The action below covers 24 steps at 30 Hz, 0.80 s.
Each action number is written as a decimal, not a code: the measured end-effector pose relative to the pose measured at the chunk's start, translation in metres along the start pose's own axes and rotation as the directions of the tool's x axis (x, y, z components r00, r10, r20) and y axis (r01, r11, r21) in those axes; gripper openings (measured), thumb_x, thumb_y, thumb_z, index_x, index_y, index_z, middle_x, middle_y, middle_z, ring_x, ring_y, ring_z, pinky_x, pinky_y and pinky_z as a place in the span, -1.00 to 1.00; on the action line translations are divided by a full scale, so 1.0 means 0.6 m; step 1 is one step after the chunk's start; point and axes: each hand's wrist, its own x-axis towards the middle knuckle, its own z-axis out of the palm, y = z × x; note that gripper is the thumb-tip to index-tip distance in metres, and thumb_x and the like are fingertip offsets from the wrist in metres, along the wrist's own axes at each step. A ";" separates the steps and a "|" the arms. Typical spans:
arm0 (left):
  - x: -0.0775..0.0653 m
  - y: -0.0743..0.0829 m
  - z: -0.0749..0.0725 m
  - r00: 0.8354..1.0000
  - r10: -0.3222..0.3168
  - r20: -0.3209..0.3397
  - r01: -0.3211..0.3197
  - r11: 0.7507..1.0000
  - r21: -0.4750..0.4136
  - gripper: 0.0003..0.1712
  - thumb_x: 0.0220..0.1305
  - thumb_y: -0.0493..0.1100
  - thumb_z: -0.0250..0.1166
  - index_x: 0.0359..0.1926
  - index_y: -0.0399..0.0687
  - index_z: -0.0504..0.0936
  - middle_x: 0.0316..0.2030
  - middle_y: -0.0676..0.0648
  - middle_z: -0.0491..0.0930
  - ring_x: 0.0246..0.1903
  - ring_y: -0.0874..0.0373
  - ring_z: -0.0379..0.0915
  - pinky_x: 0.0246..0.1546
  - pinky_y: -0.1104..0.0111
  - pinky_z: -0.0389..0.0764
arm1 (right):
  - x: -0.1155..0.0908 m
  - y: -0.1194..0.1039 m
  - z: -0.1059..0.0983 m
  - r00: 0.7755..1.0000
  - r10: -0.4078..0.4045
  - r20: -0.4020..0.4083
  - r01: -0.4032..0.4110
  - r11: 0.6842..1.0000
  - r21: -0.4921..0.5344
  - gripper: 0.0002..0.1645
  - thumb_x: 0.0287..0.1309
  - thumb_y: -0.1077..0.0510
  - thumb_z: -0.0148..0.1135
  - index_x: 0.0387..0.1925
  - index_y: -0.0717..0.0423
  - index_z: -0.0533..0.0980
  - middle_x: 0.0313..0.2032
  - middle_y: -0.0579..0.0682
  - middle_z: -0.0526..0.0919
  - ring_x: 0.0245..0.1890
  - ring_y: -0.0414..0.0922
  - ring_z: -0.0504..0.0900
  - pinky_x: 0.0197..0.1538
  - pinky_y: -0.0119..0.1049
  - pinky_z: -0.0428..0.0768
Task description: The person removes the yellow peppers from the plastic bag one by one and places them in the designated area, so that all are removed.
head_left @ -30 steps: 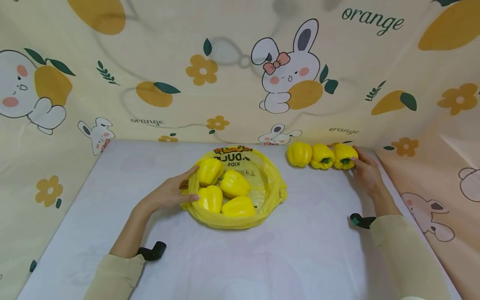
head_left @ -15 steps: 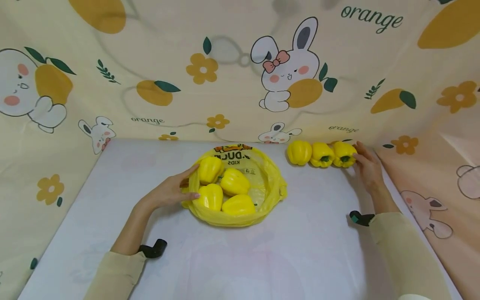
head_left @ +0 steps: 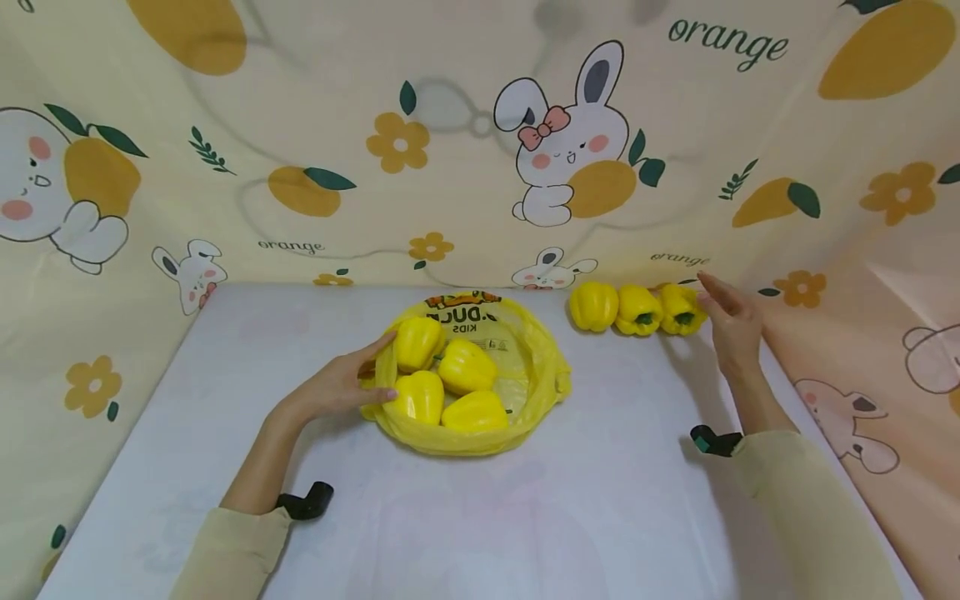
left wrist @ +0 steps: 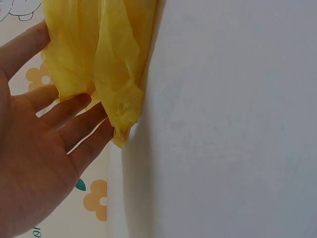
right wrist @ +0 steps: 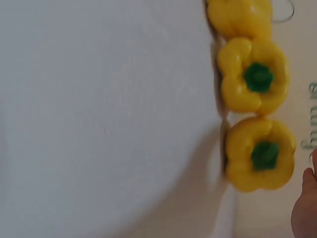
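Observation:
A yellow plastic bag (head_left: 551,358) stands open on the table, its rim turned down. Inside lie several yellow bell peppers (head_left: 468,367). My left hand (head_left: 337,383) rests against the bag's left side, thumb near the rim. In the left wrist view its spread, nearly straight fingers (left wrist: 81,124) touch the plastic. At the back right, 3 yellow bell peppers stand in a row; the rightmost pepper (head_left: 681,310) shows its green stem, also plain in the right wrist view. Just right of that pepper is my right hand (head_left: 735,329), fingers extended, gripping nothing. Only a bit of it shows in the right wrist view.
The white table (head_left: 480,525) meets a patterned cloth wall (head_left: 465,192) right behind the row of peppers. More cloth hangs at the left and right sides. A black wrist-worn device (head_left: 307,502) sits by the left cuff, another (head_left: 716,441) by the right.
My right hand has come off the rightmost pepper and lifted slightly, its fingers straightening. That pepper now stands against the one beside it. The left hand and bag stay put.

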 end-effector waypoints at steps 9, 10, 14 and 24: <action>0.002 0.001 0.003 1.000 -0.026 0.007 0.025 1.000 0.012 0.17 0.11 0.36 0.37 0.59 0.27 -0.06 0.51 -0.20 0.09 0.41 -0.25 0.13 0.37 -0.20 0.15 | -0.024 -0.026 0.032 0.981 -0.153 0.122 0.146 0.987 0.067 -0.58 0.24 0.40 0.26 0.13 0.45 0.52 0.13 0.14 0.64 0.18 -0.13 0.57 0.22 -0.47 0.48; 0.002 0.001 0.003 1.000 -0.024 0.009 0.024 1.000 0.010 0.17 0.11 0.36 0.38 0.59 0.27 -0.06 0.51 -0.20 0.09 0.41 -0.25 0.14 0.37 -0.20 0.16 | -0.027 -0.031 0.036 0.973 -0.179 0.143 0.169 0.982 0.078 -0.59 0.23 0.44 0.24 0.12 0.48 0.51 0.12 0.17 0.64 0.16 -0.12 0.59 0.21 -0.46 0.49; 0.000 0.003 -0.001 1.000 -0.014 0.016 0.014 1.000 0.013 0.16 0.13 0.34 0.38 0.59 0.25 -0.05 0.51 -0.19 0.08 0.40 -0.25 0.17 0.37 -0.19 0.17 | -0.045 -0.047 0.053 0.936 -0.249 0.248 0.219 0.965 0.141 -0.60 0.23 0.50 0.19 0.10 0.58 0.48 0.12 0.24 0.62 0.15 -0.09 0.60 0.24 -0.40 0.48; 0.002 0.004 -0.004 1.000 -0.009 0.025 0.009 1.000 0.017 0.15 0.13 0.32 0.38 0.59 0.22 -0.04 0.52 -0.18 0.07 0.40 -0.23 0.16 0.38 -0.16 0.16 | -0.082 -0.089 0.093 0.867 -0.271 0.419 0.195 0.957 0.216 -0.56 0.25 0.50 0.16 0.15 0.59 0.42 0.19 0.22 0.57 0.21 -0.05 0.55 0.27 -0.33 0.46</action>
